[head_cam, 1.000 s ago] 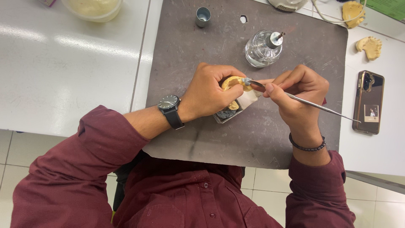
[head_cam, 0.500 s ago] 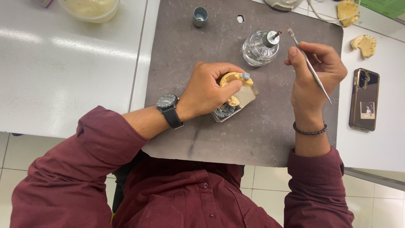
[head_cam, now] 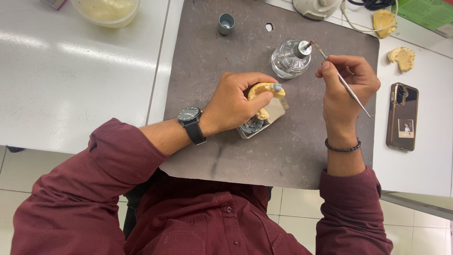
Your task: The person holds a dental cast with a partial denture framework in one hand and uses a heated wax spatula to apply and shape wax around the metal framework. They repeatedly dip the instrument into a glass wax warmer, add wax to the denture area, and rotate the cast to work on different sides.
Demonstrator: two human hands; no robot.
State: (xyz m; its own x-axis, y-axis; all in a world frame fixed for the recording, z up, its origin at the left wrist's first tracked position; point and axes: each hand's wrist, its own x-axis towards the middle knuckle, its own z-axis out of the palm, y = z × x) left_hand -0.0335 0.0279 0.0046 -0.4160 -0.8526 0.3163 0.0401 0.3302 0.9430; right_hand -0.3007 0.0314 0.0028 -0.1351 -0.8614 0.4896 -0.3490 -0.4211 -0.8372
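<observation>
Shifted lower: right hand (head_cam: 347, 87), pinching thin metal tool (head_cam: 340, 77), tip now at wick of round glass burner (head_cam: 289, 60). Left hand (head_cam: 238, 101) clasped on yellow plaster cast (head_cam: 265, 89), pressed to rough grey mat (head_cam: 212, 71) on white tabletop (head_cam: 71, 85). Nearby: small metal cup (head_cam: 226, 22), phone (head_cam: 402, 116), two more casts.

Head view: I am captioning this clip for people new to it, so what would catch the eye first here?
At the middle of the grey mat, the left hand holds a yellow dental cast. To its right, the right hand pinches a thin metal tool, its tip at the wick of a glass spirit lamp. A phone lies on the white table at the right.
</observation>
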